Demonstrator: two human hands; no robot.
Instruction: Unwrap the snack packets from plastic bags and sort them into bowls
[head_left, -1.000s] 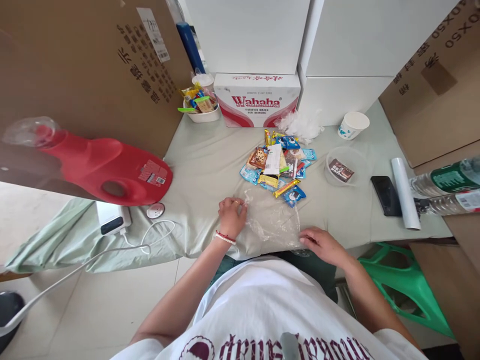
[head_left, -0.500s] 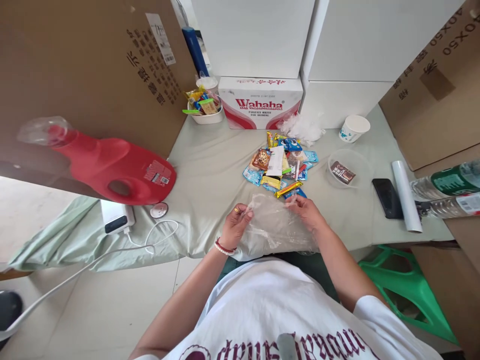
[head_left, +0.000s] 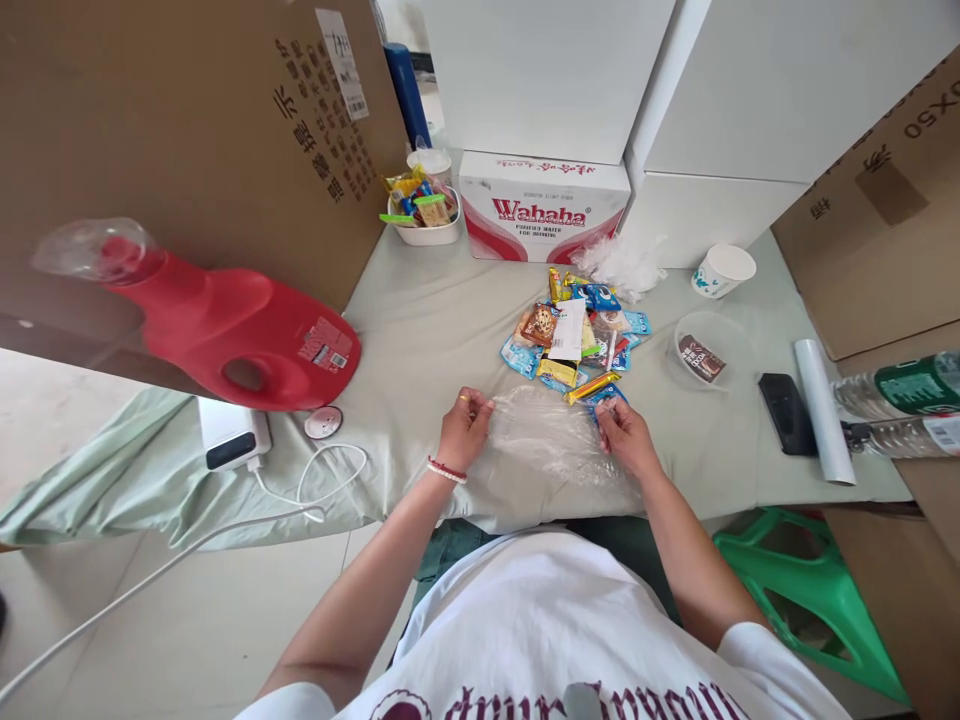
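Head view, plastic bag (head_left: pixel 546 432), tub (head_left: pixel 738 362) with cocoa packet (head_left: pixel 701 359), snack-filled bin (head_left: pixel 429 236)

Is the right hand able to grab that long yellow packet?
Probably yes: the long yellow packet lies uncovered close to the right hand, though that hand seems to be pinching the clear plastic bag.

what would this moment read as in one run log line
left hand: pinching clear plastic | right hand: pinching its opposite side | wrapped snacks: piled just beyond the plastic
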